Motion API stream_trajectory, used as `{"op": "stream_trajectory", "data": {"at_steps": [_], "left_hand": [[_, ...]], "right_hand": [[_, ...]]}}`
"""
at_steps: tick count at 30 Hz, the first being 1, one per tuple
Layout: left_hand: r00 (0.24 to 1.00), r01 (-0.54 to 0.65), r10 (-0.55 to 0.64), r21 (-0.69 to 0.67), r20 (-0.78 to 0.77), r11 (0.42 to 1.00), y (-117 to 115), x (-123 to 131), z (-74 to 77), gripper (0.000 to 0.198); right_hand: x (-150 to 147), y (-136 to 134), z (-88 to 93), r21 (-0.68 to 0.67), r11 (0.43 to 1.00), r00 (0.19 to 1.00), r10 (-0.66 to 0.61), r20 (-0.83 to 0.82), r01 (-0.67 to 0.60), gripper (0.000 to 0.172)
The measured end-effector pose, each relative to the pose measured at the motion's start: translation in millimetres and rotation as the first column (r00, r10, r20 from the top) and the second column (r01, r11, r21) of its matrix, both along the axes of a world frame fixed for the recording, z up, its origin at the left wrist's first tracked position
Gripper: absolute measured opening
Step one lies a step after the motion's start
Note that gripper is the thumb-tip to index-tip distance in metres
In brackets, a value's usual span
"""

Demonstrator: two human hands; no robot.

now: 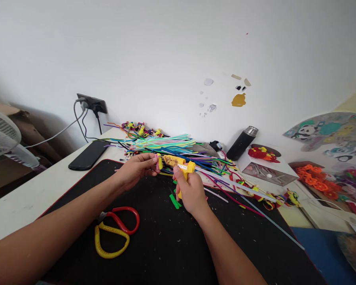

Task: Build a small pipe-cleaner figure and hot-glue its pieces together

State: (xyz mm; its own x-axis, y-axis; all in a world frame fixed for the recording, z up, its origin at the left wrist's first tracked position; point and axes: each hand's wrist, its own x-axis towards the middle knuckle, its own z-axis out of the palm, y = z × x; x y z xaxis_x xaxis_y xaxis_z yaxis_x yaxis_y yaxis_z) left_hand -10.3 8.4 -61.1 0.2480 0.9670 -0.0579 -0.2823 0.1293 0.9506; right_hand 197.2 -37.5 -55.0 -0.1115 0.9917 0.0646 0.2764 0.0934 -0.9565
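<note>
You had passage low over the black mat between the scissors and your right hand, with loose green pieces at its far end. Beyond the glue gun, heaped pipe cleaners obstructed any low reach toward the wall. The long glue stick barred the right rear; the black flask stood behind it.

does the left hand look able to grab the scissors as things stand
Probably yes, though its fingers are busy: the left hand pinches a small yellow and pink piece. The scissors lie near the left forearm, handles uncovered on the black mat.
</note>
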Motion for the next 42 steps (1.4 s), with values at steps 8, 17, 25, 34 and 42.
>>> {"op": "stream_trajectory", "data": {"at_steps": [8, 17, 25, 34, 42], "left_hand": [[1.0, -0.017, 0.017, 0.003, -0.003, 1.0, -1.4, 1.8, 1.2, 0.038], [1.0, -0.017, 0.017, 0.027, 0.007, 1.0, -3.8, 3.6, 3.6, 0.039], [1.0, -0.009, 0.009, 0.037, 0.017, 0.999, -2.1, 1.5, -0.3, 0.037], [0.999, -0.027, 0.026, 0.036, 0.028, 0.999, -1.3, 0.9, 0.2, 0.037], [0.997, -0.057, 0.056, 0.02, 0.055, 0.998, 1.0, 0.7, -0.6, 0.038]], "right_hand": [[-1.0, -0.7, 1.7, 0.004, 1.0, 1.0, -0.003, 0.004, 0.003, 0.064], [0.4, 1.7, -4.2, 0.018, 1.0, 0.999, -0.005, 0.032, 0.005, 0.063], [3.2, 1.6, -0.7, 0.024, 0.999, 0.998, -0.034, 0.051, 0.033, 0.065], [1.8, 2.5, -2.7, 0.028, 1.0, 0.996, -0.016, 0.085, 0.014, 0.063], [0.9, 0.7, -5.5, 0.038, 0.999, 0.996, -0.005, 0.094, 0.002, 0.061]]}}
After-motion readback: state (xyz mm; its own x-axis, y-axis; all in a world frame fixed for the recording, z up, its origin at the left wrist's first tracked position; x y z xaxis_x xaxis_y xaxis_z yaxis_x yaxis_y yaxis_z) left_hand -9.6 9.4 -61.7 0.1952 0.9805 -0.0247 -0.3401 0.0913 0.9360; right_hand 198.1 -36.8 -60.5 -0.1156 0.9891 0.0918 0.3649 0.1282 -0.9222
